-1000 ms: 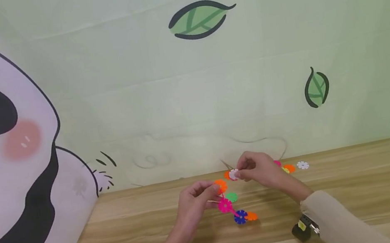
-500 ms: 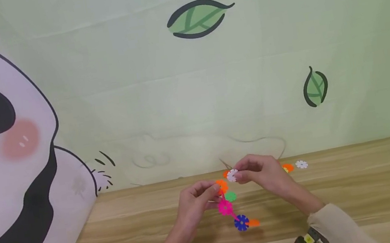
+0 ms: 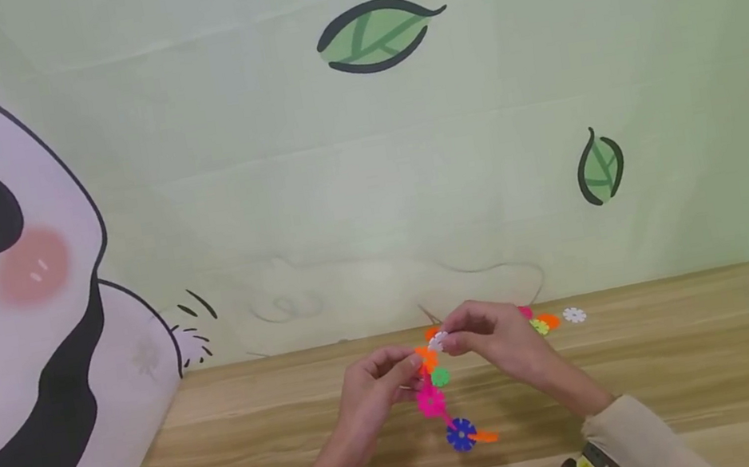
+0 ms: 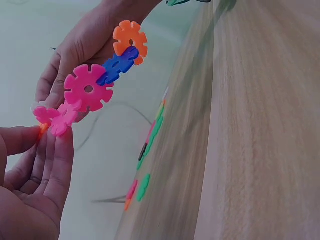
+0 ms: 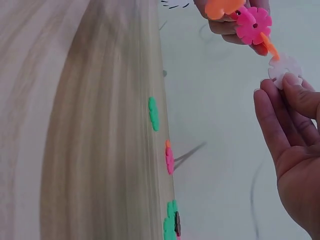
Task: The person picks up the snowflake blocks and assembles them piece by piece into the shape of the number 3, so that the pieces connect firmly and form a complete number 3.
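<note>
My left hand (image 3: 373, 383) pinches an orange snowflake disc (image 3: 428, 359) at the upper end of a chain of interlocking plastic discs. Below it hang pink discs (image 4: 88, 88), a blue disc (image 3: 461, 434) and another orange disc (image 4: 130, 41) at the free end. Between thumb and fingers, my right hand (image 3: 495, 336) holds a white snowflake disc (image 5: 284, 69). That disc meets the edge of the orange one in the right wrist view; whether their slots interlock, I cannot tell. Fingers partly cover both discs.
On the wooden table (image 3: 246, 446), a green disc (image 3: 440, 377) lies behind the chain. More loose discs lie along the back edge, among them an orange one (image 3: 549, 321) and a white one (image 3: 574, 315). A printed backdrop (image 3: 268, 201) rises directly behind.
The white disc has come left and slightly down to the orange disc, and has turned more edge-on. The chain's free end has swung lower. The left hand has barely moved.
</note>
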A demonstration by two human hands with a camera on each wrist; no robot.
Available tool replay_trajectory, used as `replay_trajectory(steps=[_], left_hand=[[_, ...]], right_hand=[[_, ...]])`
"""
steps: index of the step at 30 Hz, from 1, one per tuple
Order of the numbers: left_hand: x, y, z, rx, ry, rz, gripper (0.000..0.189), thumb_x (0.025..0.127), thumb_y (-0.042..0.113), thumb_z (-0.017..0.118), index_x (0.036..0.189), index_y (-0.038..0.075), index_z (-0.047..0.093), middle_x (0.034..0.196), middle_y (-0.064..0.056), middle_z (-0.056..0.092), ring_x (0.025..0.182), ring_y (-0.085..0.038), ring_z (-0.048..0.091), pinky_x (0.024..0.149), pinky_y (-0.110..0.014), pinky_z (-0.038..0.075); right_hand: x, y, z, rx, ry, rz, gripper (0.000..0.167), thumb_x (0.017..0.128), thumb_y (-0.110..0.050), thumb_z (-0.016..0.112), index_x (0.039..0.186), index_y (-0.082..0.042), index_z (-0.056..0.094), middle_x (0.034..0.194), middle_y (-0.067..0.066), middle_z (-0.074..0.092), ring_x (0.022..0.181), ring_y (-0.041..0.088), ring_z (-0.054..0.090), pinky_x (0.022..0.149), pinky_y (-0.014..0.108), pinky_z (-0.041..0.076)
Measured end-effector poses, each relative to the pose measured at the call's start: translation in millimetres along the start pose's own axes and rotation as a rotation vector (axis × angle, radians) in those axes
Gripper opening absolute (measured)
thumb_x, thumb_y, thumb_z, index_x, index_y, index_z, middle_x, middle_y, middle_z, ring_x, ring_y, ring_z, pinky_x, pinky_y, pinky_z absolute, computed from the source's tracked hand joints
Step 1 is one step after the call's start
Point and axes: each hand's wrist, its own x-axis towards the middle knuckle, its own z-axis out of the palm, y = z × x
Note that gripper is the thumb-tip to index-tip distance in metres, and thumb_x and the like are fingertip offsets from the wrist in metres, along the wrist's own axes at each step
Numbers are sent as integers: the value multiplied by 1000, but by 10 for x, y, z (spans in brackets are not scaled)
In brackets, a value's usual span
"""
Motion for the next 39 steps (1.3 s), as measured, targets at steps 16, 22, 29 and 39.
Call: replay_trajectory(steps=[16, 22, 29, 39], left_hand=[[-5, 34, -39, 57, -24, -21, 18, 101, 10, 73, 108, -7, 72, 87, -5, 70, 78, -15, 68, 74, -27, 63], [-4, 39, -25, 62, -20, -18, 20, 101, 11, 73, 109, -7, 73, 87, -5, 70, 78, -15, 69, 73, -27, 63], [-10, 4, -10, -4, -14, -15, 22, 99, 13, 76, 109, -6, 73, 90, -6, 72, 82, -18, 70, 77, -30, 64], [-6, -27, 2, -29, -46, -1, 24, 98, 15, 77, 110, -6, 74, 97, -10, 76, 85, -21, 75, 82, -38, 66]], right_hand=[[14, 1, 88, -7, 0, -60, 3, 96, -3, 77, 98, -6, 77, 96, 7, 77, 94, 28, 76, 85, 32, 64], [20, -14, 97, -20, 6, -101, 4, 96, -1, 77, 97, -5, 77, 95, 7, 76, 92, 24, 76, 83, 32, 64], [1, -31, 70, -67, -6, -79, 7, 96, -8, 79, 102, -10, 78, 96, 1, 76, 94, 25, 74, 83, 30, 63], [-1, -82, 22, -116, -62, -89, 17, 99, -6, 75, 116, -8, 78, 110, 6, 78, 103, 23, 75, 92, 32, 62]])
